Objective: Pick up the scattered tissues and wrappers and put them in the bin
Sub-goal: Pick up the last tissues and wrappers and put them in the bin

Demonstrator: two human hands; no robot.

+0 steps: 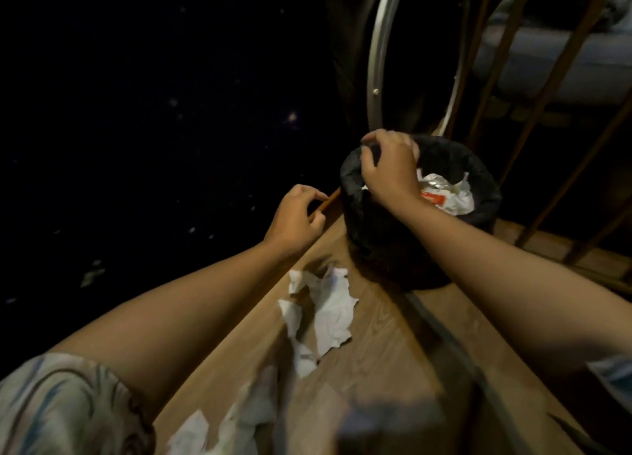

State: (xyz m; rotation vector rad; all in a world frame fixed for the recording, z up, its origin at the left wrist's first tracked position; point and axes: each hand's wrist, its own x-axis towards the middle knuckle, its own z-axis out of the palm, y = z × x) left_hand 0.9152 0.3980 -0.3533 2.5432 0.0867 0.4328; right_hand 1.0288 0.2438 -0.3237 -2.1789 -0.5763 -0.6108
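Sleeve (65, 406): a pale patterned sleeve fills the lower left corner, on the left arm.
Dark area (136, 112): the whole left side beyond the surface edge is almost black, dotted with small pale specks too dim to identify.
Left hand (295, 220): it sits at the far left edge of the surface, fingers curled, pinching what looks like a thin brown stick (328, 201); blur makes the grip uncertain.
Near tissues (222, 420): crumpled white tissues lie blurred on the surface at the bottom, beside the left arm.
Middle tissues (328, 314): a larger torn and crumpled white tissue lies on the surface between the two forearms, just in front of the bin.
Surface (393, 352): brown wood grain, running away from the viewer.
Right hand (390, 167): it rests on the near left rim of the bin, fingers curled and gripping the black liner.
Bin (386, 236): small, round, lined in black, standing at the far end of the surface.
Wrappers (448, 194): crumpled white, silver and red wrappers lie inside the bin, right of the hand.
Metal hoop (374, 61): a curved metal rim rises behind the bin.
Wooden rods (547, 112): thin brown rods lean at the right.
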